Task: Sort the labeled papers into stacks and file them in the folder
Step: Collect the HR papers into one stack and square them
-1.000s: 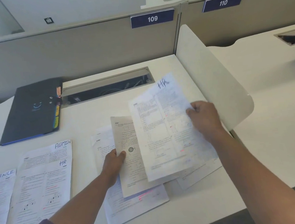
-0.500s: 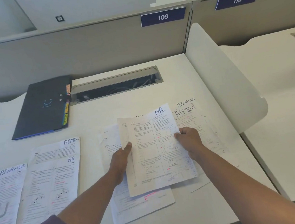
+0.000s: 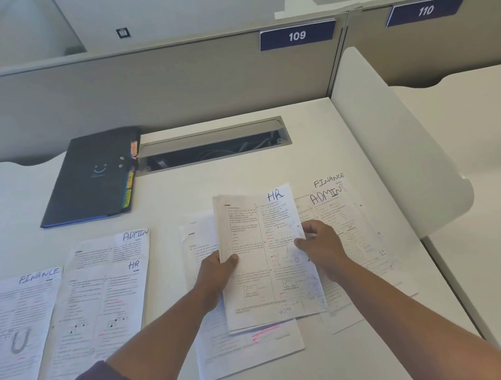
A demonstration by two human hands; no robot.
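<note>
You are still in the sorting step, with nothing filed yet. The desk (image 3: 271, 169) carries it all: at its back left lies the dark folder (image 3: 91, 179), closed, with coloured tabs along its right edge, well apart from your hands. On the left of the desk the sorted sheets are laid out, a FINANCE sheet (image 3: 15, 325) at the far left, an HR sheet (image 3: 102, 309) beside it, and an ADMIN sheet (image 3: 118, 247) partly under the HR one. On the right lies the unsorted pile (image 3: 353, 241), where an ADMIN label and a FINANCE label show at the top. In the middle, over more loose pages (image 3: 245, 351), you hold a sheet marked HR (image 3: 264, 258) lifted off the desk. Your left hand (image 3: 217, 274) grips its left edge, thumb on top and fingers underneath; your right hand (image 3: 320, 244) pinches its right side, thumb on the face. There seems to be a second page tucked behind it, though you cannot tell its label. The next move, as I judge it, is to carry this sheet left and lay it squarely on the HR sheet, keeping the handwritten label uncovered. Mind that the page behind does not travel with it unread, and let one hand release so the sheet does not buckle.
</note>
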